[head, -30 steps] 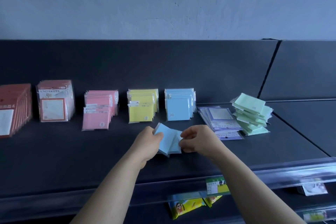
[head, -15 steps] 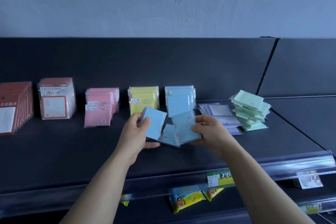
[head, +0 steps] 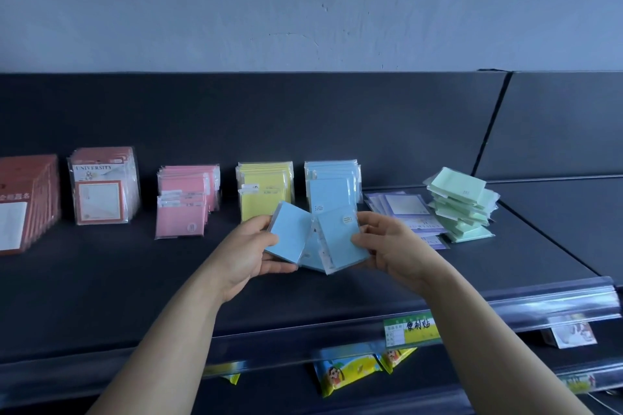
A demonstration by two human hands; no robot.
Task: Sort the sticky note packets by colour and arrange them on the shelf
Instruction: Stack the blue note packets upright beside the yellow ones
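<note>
Blue packets [head: 315, 239] fanned between left hand [head: 247, 254] and right hand [head: 392, 249].

Both hands — left hand [head: 247, 254], right hand [head: 392, 248] — hold blue packets [head: 315, 239] above shelf [head: 101, 280].

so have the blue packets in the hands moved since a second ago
Yes. The held blue packets have risen toward the standing blue row; their tops now overlap its front packet, where before they sat below it.

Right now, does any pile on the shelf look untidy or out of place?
Yes. The green pile at the right is askew, its packets twisted at different angles. The purple packets beside it lie flat and fanned out.
</note>
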